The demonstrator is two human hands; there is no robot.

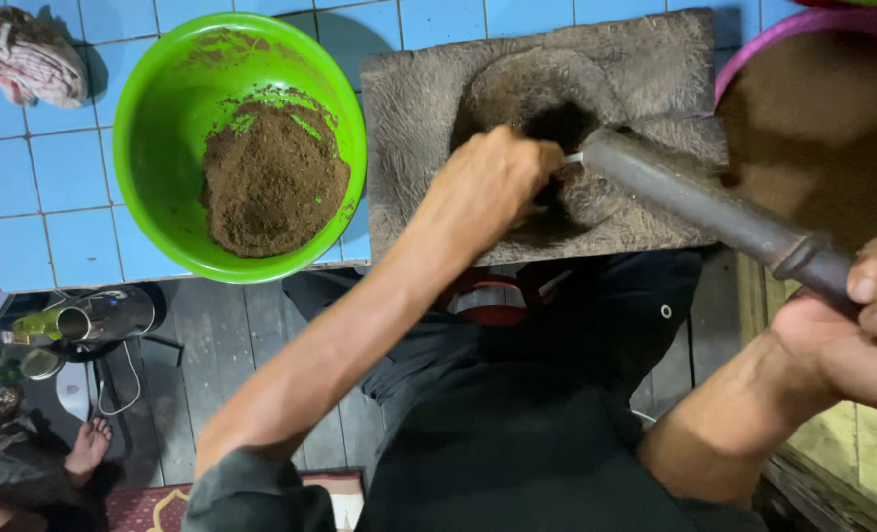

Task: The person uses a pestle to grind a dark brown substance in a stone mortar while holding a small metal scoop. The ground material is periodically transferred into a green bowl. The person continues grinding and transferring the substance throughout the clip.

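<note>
My right hand (857, 325) is closest to the cam, clenched round the end of a long dark pestle (714, 212) w/ its tip resting by the hollow of the wooden mortar block (429, 99). Left hand (493, 182) sits over that hollow, gripping a small white-handled tool (573, 158). Green bowl (153, 128) of brown powder (273, 179) just left of the block, pink-rimmed tub (803, 25) just right, all on the blue tiled surface (64, 187).

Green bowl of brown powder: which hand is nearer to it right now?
Left. The left hand is at the mortar hollow, just right of the green bowl. The right hand grips the pestle at far right.
</note>
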